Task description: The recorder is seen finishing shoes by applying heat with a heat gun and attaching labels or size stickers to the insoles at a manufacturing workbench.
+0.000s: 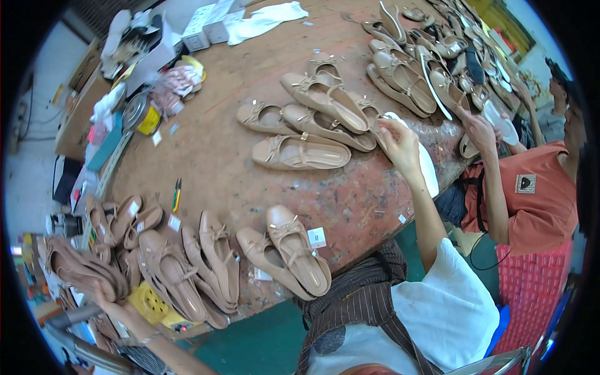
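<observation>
At the lower left, my left hand [111, 305] grips a bunch of beige flat shoes [78, 265], its fingers partly hidden under them. My right hand [400, 145] reaches to the right of a pile in mid-table. Its fingers are bent closed round the end of a beige bow-trimmed flat [370, 112]. A white piece [426, 167] shows behind that wrist; its kind is unclear. The pile beside it holds several similar flats [303, 152], some stacked on others. Nearer me, a pair of flats [297, 250] lies by the table edge, with more pairs [172, 269] to its left.
A worn brown table [206, 150] spreads before me. A yellow-labelled can [142, 115], boxes [206, 28] and a white cloth [265, 22] sit at the far left. A pen [177, 195] lies near the left shoes. At right, a person in an orange shirt [540, 194] handles shoes beside a large heap [437, 62].
</observation>
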Demonstrator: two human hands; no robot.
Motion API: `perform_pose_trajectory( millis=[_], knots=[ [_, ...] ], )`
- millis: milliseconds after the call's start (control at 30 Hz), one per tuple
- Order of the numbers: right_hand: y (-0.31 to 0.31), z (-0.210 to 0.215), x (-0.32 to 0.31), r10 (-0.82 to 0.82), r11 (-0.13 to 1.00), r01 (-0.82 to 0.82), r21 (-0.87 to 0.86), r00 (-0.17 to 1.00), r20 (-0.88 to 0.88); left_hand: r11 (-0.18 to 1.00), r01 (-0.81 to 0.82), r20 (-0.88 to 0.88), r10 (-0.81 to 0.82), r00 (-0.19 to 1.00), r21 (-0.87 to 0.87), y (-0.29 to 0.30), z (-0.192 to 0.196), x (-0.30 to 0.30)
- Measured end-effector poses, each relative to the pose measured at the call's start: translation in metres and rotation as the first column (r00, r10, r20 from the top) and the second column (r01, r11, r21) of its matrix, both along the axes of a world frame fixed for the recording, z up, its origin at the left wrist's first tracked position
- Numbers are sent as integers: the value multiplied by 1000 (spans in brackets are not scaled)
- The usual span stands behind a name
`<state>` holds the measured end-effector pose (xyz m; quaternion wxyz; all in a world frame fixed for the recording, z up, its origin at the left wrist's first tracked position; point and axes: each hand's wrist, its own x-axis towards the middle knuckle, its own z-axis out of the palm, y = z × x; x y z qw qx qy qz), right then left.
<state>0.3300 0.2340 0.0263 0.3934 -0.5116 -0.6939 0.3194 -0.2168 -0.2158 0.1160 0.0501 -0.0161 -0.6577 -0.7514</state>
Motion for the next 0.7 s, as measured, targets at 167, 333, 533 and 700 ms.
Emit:
perform_pose_trajectory(
  millis=[167, 333, 533, 700],
  knots=[
    [24, -30, 31, -260, 965, 231, 123, 801, 539, 963, -208, 247, 246, 937, -171, -23, 6, -152],
    [27, -53, 35, -309, 951, 265, 162, 756, 577, 898, 16, 95, 28, 995, -441, 6, -32, -184],
    [91, -72, 62, -405, 889, 324, 322, 885, 227, 627, 145, -55, -289, 956, -766, 6, -50, -187],
    [160, -75, 108, -650, 749, 600, 281, 583, 488, 556, 415, 37, -567, 823, -720, 107, -49, -18]
  ],
)
